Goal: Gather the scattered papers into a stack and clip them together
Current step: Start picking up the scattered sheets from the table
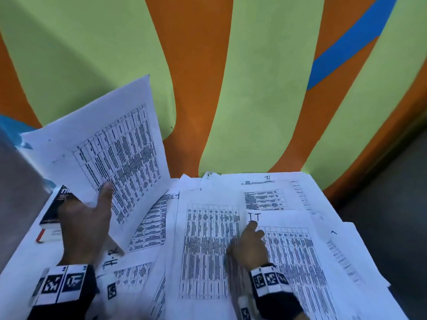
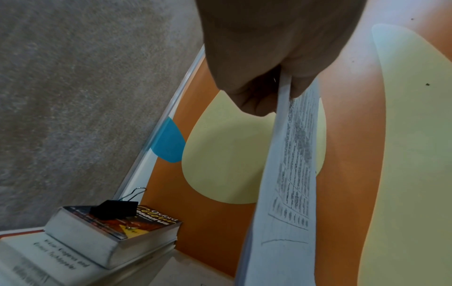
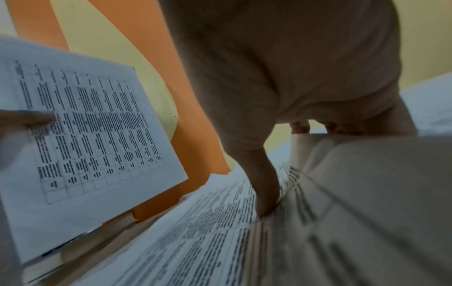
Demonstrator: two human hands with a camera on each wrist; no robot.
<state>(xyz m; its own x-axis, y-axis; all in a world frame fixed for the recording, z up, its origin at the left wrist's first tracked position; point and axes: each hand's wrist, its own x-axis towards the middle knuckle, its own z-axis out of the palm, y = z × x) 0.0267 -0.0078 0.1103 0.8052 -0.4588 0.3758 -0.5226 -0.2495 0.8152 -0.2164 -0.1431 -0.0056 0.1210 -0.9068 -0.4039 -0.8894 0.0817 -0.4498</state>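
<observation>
My left hand (image 1: 92,209) holds a thin bundle of printed sheets (image 1: 111,144) raised off the table at the left, thumb on the front, fingers behind; the left wrist view shows the bundle (image 2: 288,174) edge-on, pinched. Several more printed papers (image 1: 208,239) lie scattered and overlapping across the table. My right hand (image 1: 250,243) is down on them, its thumb (image 3: 266,193) pressing one sheet while its fingers curl round the edge of the sheet marked "IT" (image 1: 295,250). A black binder clip (image 2: 115,210) sits on top of a thesaurus (image 2: 137,222) at the left.
The thesaurus (image 1: 55,206) lies on another book (image 2: 49,257) at the table's left edge. An orange, green and blue wall (image 1: 254,88) rises right behind the table. Grey floor (image 1: 392,192) shows at the right, a grey wall (image 2: 73,96) at the left.
</observation>
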